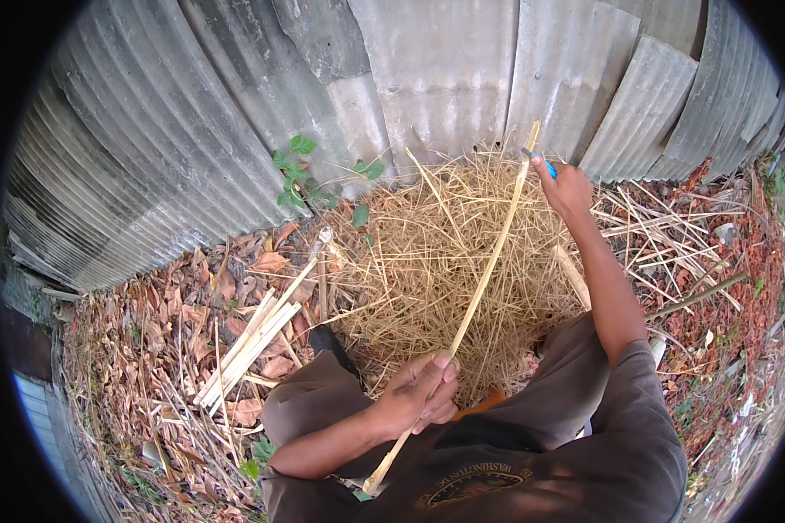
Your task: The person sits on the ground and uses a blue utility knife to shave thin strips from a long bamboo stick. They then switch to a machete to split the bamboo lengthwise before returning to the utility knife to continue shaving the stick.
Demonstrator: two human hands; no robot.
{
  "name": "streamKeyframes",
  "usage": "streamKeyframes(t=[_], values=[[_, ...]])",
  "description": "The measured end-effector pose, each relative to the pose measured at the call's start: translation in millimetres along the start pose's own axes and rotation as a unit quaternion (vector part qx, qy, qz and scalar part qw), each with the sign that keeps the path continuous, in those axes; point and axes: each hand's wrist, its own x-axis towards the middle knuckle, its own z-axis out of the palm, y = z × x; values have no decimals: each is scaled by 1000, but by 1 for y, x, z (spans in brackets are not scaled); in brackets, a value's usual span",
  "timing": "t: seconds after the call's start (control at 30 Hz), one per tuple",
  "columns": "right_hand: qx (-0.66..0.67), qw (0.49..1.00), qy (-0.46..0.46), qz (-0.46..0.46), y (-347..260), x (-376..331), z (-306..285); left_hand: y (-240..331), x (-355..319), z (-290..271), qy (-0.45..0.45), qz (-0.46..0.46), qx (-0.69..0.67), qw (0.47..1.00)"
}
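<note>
My left hand [423, 390] is closed around the lower part of a long pale bamboo strip [488, 261] that runs up and away toward the metal wall. My right hand [564, 185] is stretched far forward near the strip's upper end, gripping a small blue-handled knife [545, 163] whose blade rests against the strip. The strip's near end sticks out below my left hand, over my lap. Under the strip lies a heap of thin straw-coloured shavings [427, 261].
A corrugated metal wall [427, 78] stands close ahead. Several split bamboo slats [249, 344] lie on dry leaves at left. More sticks and leaf litter [672, 227] spread to the right. A small green plant [295, 174] grows by the wall.
</note>
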Motion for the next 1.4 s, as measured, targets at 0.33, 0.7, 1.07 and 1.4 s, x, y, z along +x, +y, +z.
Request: streamKeyframes(t=[0.33, 0.7, 1.07, 1.4], values=[[211, 914, -35, -343, -96, -126, -25, 14, 6, -7, 90, 89, 42, 991], [189, 905, -13, -382, -107, -131, -22, 22, 13, -4, 77, 64, -92, 991], [190, 922, -19, -338, -101, -125, -14, 21, 8, -4, 90, 34, -106, 990], [146, 953, 16, -266, -91, -95, -11, 18, 6, -2, 69, 28, -103, 992]])
